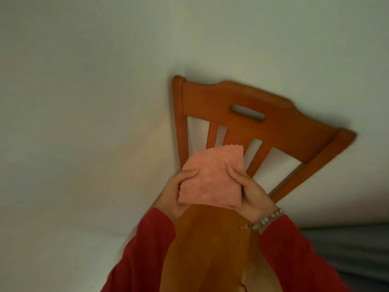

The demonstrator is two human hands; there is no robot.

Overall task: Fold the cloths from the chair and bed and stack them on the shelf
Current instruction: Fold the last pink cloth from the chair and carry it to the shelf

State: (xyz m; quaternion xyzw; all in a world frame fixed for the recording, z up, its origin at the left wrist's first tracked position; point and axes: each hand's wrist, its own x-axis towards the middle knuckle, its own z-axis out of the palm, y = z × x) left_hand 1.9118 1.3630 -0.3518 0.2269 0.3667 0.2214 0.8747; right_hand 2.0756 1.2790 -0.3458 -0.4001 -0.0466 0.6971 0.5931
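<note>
Head view: left thumb [190,172] lies flat on top of the pink cloth [212,178], other fingers curled under its left edge, so the left hand [175,192] pinches that side. Right thumb [235,173] presses the top near the right edge, fingers wrapped underneath; right hand [253,197] grips that side likewise. Cloth looks already folded to a small thick square, held up in the air between both hands, above the chair [248,123] seat, not resting on it. Two-sided hold likely keeps the layers from slipping open, maybe squaring edges before carrying. Far corner sticks up slightly ragged, so the fold is not perfectly aligned. Bead bracelet [266,220] on right wrist, red sleeves [147,249] on both arms. Chair back leans close to a pale wall [84,81]; grey surface [347,249] lower right, cannot tell if it is the bed. Shelf not in view. Frame is blurred. Judgement: fold done or nearly, next is the carry to the shelf.
</note>
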